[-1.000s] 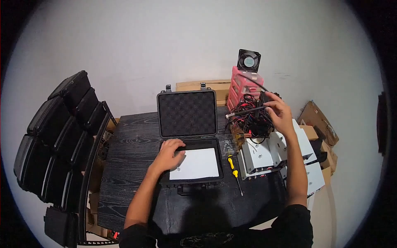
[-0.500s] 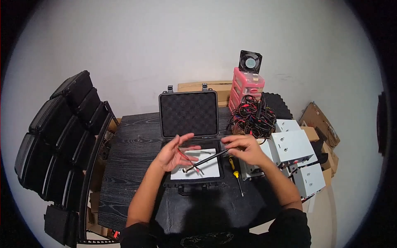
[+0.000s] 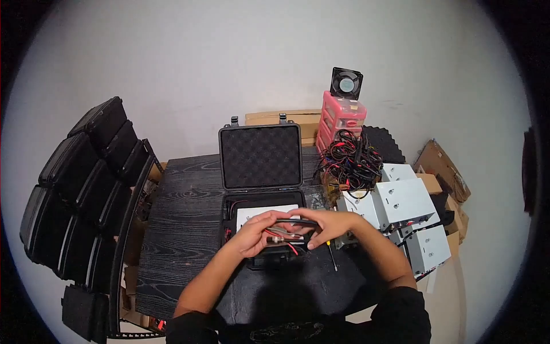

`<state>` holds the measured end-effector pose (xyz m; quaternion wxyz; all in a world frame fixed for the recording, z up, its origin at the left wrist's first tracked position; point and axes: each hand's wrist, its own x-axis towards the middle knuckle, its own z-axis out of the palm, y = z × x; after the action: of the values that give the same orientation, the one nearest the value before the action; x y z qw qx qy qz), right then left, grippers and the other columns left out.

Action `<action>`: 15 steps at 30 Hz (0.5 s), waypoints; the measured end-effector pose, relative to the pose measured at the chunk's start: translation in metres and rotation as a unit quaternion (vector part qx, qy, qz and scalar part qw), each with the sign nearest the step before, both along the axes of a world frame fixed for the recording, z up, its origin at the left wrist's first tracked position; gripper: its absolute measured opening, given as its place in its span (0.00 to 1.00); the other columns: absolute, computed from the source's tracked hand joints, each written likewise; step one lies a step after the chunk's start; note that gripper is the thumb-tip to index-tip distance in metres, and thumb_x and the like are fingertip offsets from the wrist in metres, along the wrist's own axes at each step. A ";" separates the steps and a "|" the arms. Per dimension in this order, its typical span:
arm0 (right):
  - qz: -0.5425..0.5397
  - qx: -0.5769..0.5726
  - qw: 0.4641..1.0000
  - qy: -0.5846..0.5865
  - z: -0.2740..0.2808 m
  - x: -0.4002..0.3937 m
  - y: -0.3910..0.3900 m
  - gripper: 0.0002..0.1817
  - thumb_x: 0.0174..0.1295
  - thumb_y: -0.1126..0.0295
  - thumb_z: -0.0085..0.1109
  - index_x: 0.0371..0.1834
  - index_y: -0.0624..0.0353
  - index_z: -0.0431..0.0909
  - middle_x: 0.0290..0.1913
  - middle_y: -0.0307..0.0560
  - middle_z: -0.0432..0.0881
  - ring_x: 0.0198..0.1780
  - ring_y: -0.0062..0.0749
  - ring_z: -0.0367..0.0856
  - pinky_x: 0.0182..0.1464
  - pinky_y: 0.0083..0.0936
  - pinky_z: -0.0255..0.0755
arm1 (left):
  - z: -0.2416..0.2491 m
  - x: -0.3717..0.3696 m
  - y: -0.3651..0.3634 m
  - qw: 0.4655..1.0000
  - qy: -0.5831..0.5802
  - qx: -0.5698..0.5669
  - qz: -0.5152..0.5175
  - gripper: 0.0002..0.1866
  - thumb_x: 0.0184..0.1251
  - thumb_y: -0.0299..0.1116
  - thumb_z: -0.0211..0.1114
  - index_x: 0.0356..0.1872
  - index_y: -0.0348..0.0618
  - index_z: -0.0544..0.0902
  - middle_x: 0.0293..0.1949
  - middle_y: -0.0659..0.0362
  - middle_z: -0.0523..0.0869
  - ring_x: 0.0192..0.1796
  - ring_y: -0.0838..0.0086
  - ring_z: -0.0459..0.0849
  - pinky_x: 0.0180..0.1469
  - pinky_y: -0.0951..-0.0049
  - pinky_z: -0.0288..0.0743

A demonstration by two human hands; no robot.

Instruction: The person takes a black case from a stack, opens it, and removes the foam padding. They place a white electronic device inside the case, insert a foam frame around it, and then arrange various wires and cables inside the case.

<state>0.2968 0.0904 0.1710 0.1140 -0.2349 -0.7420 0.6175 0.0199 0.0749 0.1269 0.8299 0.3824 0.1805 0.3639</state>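
Note:
My left hand (image 3: pixel 255 235) is closed round a bundle of black and red cables (image 3: pixel 281 234), whose loose ends hang toward the front. My right hand (image 3: pixel 326 226) curves round the other side of the same bundle, thumb below and fingers above, closed on it. Both hands are over the front part of an open black case (image 3: pixel 222 160) with a foam-lined lid. Inside the case, partly hidden by the hands, lies a white panel (image 3: pixel 266 212). A yellow-handled screwdriver (image 3: pixel 333 256) lies right of the case, its handle mostly covered by my right hand.
Behind on the right, a tangle of cables (image 3: pixel 352 163) sits before pink drawers (image 3: pixel 327 123) topped by a fan (image 3: pixel 346 83). Several white boxes (image 3: pixel 405 203) are stacked at right. Several black cases (image 3: pixel 71 160) fill a rack at left.
Both hands have come closer together and lower over the case. The black cable, stretched between them before, is now gathered in a bend. My right hand has moved left and down.

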 end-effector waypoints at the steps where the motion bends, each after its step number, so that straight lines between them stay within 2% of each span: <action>1: 0.034 -0.044 0.998 0.004 -0.011 -0.003 0.004 0.47 0.63 0.74 0.76 0.82 0.55 0.56 0.72 0.55 0.75 0.66 0.35 0.81 0.63 0.29 0.78 | 0.001 0.002 -0.002 1.000 0.005 0.015 -0.007 0.23 0.87 0.40 0.52 0.67 0.31 0.74 0.54 0.42 0.87 0.55 0.56 0.91 0.58 0.59 0.89; 3: 0.103 -0.132 0.986 0.010 -0.024 -0.012 0.009 0.46 0.65 0.72 0.75 0.82 0.56 0.56 0.71 0.55 0.77 0.66 0.35 0.81 0.64 0.29 0.78 | 0.000 0.003 -0.003 0.998 0.040 0.035 -0.019 0.23 0.87 0.42 0.52 0.67 0.33 0.75 0.53 0.46 0.88 0.56 0.60 0.90 0.59 0.59 0.88; 4: 0.096 -0.210 0.973 0.017 -0.026 -0.015 0.006 0.39 0.69 0.69 0.72 0.79 0.58 0.60 0.65 0.53 0.81 0.64 0.34 0.82 0.65 0.31 0.78 | 0.000 0.002 -0.003 0.997 0.057 0.045 -0.025 0.23 0.87 0.43 0.52 0.67 0.34 0.75 0.52 0.48 0.88 0.57 0.61 0.90 0.59 0.60 0.87; 7: 0.031 -0.286 0.958 0.003 -0.030 -0.023 0.006 0.31 0.72 0.68 0.68 0.74 0.58 0.66 0.60 0.49 0.83 0.60 0.33 0.85 0.63 0.33 0.80 | -0.003 -0.005 0.002 0.990 0.116 0.078 -0.021 0.23 0.87 0.44 0.52 0.68 0.37 0.75 0.55 0.49 0.87 0.57 0.63 0.89 0.58 0.62 0.87; 8: 0.009 -0.299 0.954 0.022 -0.036 -0.026 0.008 0.24 0.72 0.68 0.68 0.68 0.56 0.71 0.52 0.44 0.86 0.48 0.27 0.88 0.54 0.28 0.84 | -0.005 -0.007 0.005 0.987 0.132 0.091 -0.009 0.23 0.87 0.43 0.52 0.68 0.36 0.76 0.56 0.48 0.87 0.58 0.62 0.89 0.57 0.61 0.88; 11: -0.032 -0.284 0.958 -0.001 -0.031 -0.030 0.028 0.21 0.73 0.68 0.67 0.65 0.54 0.74 0.45 0.39 0.87 0.38 0.18 0.87 0.42 0.18 0.84 | -0.008 -0.013 0.017 0.972 0.176 0.149 0.047 0.23 0.87 0.44 0.52 0.66 0.34 0.76 0.57 0.47 0.86 0.58 0.60 0.89 0.54 0.61 0.89; 12: -0.033 -0.248 0.968 -0.014 -0.025 -0.032 0.035 0.26 0.74 0.68 0.66 0.73 0.54 0.71 0.43 0.33 0.87 0.36 0.10 0.82 0.36 0.11 0.80 | -0.006 -0.017 0.022 0.963 0.188 0.178 0.079 0.23 0.87 0.44 0.52 0.66 0.35 0.76 0.57 0.48 0.86 0.58 0.61 0.89 0.53 0.61 0.89; 13: -0.033 -0.212 0.977 0.001 -0.015 -0.037 0.038 0.24 0.75 0.66 0.64 0.72 0.55 0.73 0.39 0.30 0.84 0.30 0.08 0.75 0.28 0.08 0.68 | -0.005 -0.021 0.027 0.951 0.200 0.207 0.111 0.23 0.87 0.44 0.51 0.67 0.35 0.77 0.58 0.49 0.86 0.58 0.61 0.89 0.52 0.61 0.89; 14: -0.036 -0.187 0.982 -0.003 -0.003 -0.040 0.041 0.22 0.76 0.66 0.62 0.70 0.55 0.74 0.39 0.30 0.83 0.29 0.08 0.72 0.27 0.08 0.64 | -0.006 -0.026 0.036 0.955 0.155 0.210 0.138 0.23 0.89 0.46 0.47 0.66 0.40 0.79 0.58 0.52 0.86 0.57 0.68 0.88 0.54 0.67 0.87; 15: -0.040 -0.162 0.986 -0.007 0.010 -0.043 0.044 0.20 0.77 0.66 0.61 0.69 0.55 0.76 0.38 0.29 0.82 0.28 0.07 0.69 0.26 0.09 0.60 | -0.002 -0.031 0.040 0.958 0.163 0.195 0.136 0.32 0.88 0.57 0.40 0.66 0.40 0.79 0.59 0.52 0.86 0.60 0.66 0.86 0.57 0.63 0.85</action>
<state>0.2542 0.1344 0.1807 0.0932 -0.2840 -0.6229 0.7229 -0.0110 0.1152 0.1254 0.6411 0.5628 0.2896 0.4340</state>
